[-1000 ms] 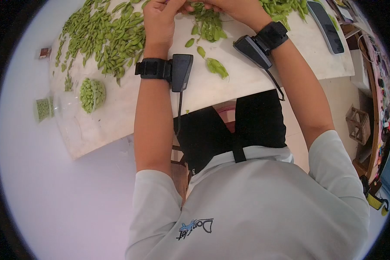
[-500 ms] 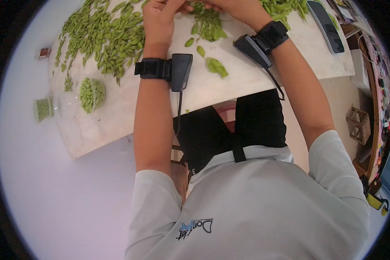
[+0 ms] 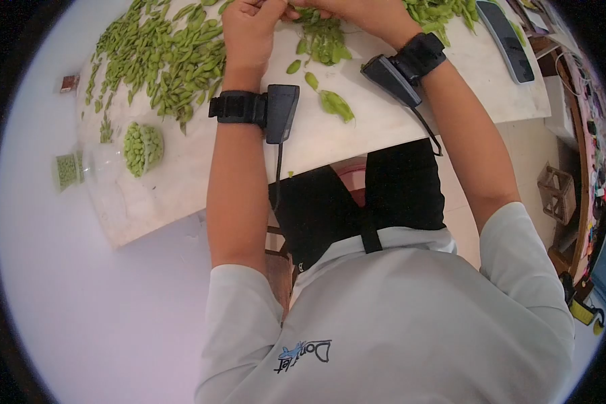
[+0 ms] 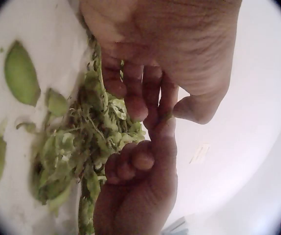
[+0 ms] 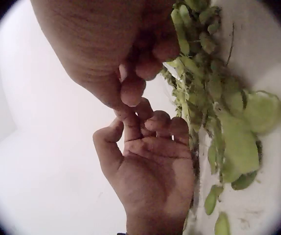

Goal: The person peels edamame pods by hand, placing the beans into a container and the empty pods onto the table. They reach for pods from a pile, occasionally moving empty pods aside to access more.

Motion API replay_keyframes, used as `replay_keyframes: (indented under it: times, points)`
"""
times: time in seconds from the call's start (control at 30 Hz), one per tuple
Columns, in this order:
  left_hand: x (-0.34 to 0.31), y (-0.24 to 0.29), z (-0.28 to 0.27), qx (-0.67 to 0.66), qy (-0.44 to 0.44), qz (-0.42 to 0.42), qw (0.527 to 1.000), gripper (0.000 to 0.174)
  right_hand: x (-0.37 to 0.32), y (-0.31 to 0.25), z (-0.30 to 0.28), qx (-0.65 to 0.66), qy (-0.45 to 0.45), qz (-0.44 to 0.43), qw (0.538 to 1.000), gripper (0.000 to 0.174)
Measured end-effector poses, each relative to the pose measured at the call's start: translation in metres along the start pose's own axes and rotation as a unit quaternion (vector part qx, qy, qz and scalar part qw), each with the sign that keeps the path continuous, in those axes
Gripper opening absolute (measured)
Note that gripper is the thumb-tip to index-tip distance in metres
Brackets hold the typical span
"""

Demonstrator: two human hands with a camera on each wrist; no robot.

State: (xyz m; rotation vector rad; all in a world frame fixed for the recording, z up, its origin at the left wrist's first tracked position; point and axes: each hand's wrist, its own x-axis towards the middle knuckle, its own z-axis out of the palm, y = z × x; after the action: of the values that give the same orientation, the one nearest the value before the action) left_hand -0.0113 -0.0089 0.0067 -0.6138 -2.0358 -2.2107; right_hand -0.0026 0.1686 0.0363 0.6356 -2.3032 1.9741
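Note:
At the table's far side, my left hand (image 3: pixel 249 35) and right hand (image 3: pixel 380 20) meet at their fingertips, partly cut off by the head view's top edge. In the left wrist view, a small green piece (image 4: pixel 168 116) shows between the fingertips of my left hand (image 4: pixel 169 44) and right hand (image 4: pixel 138 191); its shape is mostly hidden. The lower fingers of my right hand (image 5: pixel 96 49) are curled in the right wrist view, with my left hand (image 5: pixel 152 171) palm in sight. Opened green pods (image 3: pixel 323 40) lie beneath both hands.
Whole pods (image 3: pixel 175 60) spread over the table's left part. A clear container of shelled beans (image 3: pixel 143 148) lies near the left edge, and a phone (image 3: pixel 506 44) at the right. More pods (image 3: pixel 444 12) lie beyond my right wrist; a few loose ones (image 3: pixel 335 106) are between my forearms.
My left hand has shifted slightly to the right and its thumb has moved nearer the right hand's fingertips. My right wrist has moved very slightly left; the pods look unmoved.

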Motion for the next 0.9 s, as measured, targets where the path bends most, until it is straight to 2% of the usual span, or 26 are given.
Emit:
replay_keyframes:
  times: [0.1, 0.3, 0.5, 0.6, 0.7, 0.8, 0.9]
  points:
    - [0.001, -0.001, -0.002, -0.014, -0.007, -0.002, 1.000, 0.019, -0.002, -0.004, 0.001, -0.061, 0.030, -0.030, 0.997, 0.016]
    - [-0.002, 0.005, 0.003, -0.031, 0.007, -0.001, 0.999, 0.016, -0.003, -0.005, 0.004, -0.085, 0.053, -0.047, 0.994, 0.017]
    - [-0.002, 0.002, 0.006, -0.099, 0.008, 0.011, 0.995, 0.015, -0.003, 0.002, 0.005, -0.154, 0.082, -0.145, 0.974, 0.018]
    - [-0.004, 0.003, 0.008, -0.110, 0.022, -0.002, 0.994, 0.012, -0.004, -0.001, 0.004, -0.112, 0.050, -0.080, 0.989, 0.017]
    - [-0.004, 0.003, 0.008, 0.043, 0.051, 0.006, 0.998, 0.012, -0.002, 0.001, 0.003, -0.133, 0.048, -0.077, 0.987, 0.018]
    - [-0.007, 0.011, 0.020, -0.024, 0.065, -0.021, 0.997, 0.014, -0.002, 0.002, 0.003, -0.082, 0.039, -0.068, 0.994, 0.021]
    - [-0.004, 0.005, 0.018, -0.017, 0.057, -0.017, 0.998, 0.015, 0.001, 0.007, 0.002, -0.113, 0.030, -0.104, 0.988, 0.023]
